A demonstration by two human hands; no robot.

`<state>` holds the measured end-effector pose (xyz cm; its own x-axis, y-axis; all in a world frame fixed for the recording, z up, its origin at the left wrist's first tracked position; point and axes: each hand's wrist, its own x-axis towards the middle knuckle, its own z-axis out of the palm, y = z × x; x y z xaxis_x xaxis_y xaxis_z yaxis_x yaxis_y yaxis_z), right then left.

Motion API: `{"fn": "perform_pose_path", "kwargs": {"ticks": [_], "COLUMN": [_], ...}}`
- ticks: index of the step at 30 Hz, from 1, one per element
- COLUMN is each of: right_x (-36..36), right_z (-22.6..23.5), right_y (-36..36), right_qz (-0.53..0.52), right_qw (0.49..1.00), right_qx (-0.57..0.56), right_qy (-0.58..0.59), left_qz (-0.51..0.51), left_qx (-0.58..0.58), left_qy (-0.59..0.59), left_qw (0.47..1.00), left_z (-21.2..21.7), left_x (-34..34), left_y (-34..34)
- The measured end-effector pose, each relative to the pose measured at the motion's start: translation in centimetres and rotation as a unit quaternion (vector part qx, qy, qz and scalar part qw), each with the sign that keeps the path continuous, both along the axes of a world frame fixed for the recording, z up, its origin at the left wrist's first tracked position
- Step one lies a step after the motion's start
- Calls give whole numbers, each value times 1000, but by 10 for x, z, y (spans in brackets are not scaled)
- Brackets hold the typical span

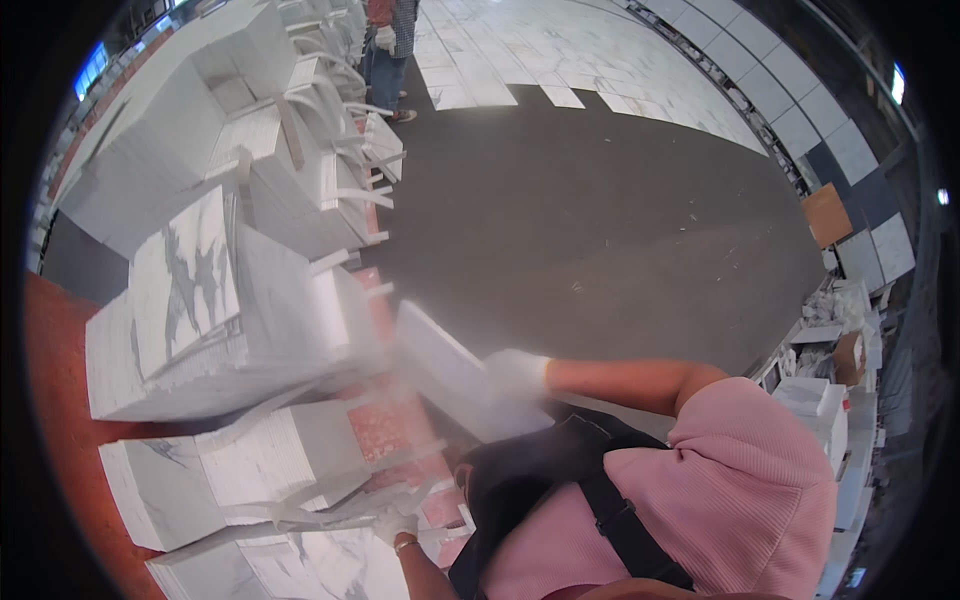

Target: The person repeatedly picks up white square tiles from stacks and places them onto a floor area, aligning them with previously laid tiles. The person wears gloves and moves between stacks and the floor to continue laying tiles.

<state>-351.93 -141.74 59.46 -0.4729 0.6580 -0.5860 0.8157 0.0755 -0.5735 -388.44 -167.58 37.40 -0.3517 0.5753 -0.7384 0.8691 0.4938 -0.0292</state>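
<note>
My right hand (518, 376), in a white glove, grips the edge of a white tile (440, 362). The tile is tilted and slightly blurred, held in front of my body beside a stack of tiles (270, 310). Lower left, my left hand (394, 524), gloved too, is by another stack of grey-veined white tiles (335, 558). Its fingers are too blurred to make out. Pale strips (290, 512) lie across the stacks near this hand. A loose veined tile (188, 280) rests on top of the bigger stack.
More tile stacks (140, 160) run along the left on a red surface (60, 330), with white strips (362, 196) sticking out. A person (388, 60) stands at the far end. White tiles (600, 60) cover the far part of the grey floor (590, 220). Boxes (805, 400) and scraps line the right.
</note>
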Motion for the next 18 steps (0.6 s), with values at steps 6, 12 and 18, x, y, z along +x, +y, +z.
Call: {"fn": "perform_pose_path", "kwargs": {"ticks": [6, 12, 18], "right_x": [-1, 7, 2], "right_z": [8, -14, -32], "right_y": [-13, -24, -25], "right_qz": [18, -142, -158], "right_qw": [994, 962, 951], "right_qx": [-28, -231, -267], "right_qy": [-104, 21, 14], "left_qz": [-90, 116, 15], "left_qx": [94, 229, 166], "left_qy": [37, 31, 145], "left_qw": [991, 966, 975], "left_z": [-49, -86, -60], "left_x": [-39, -59, -61], "left_y": [-73, -77, -50]}}
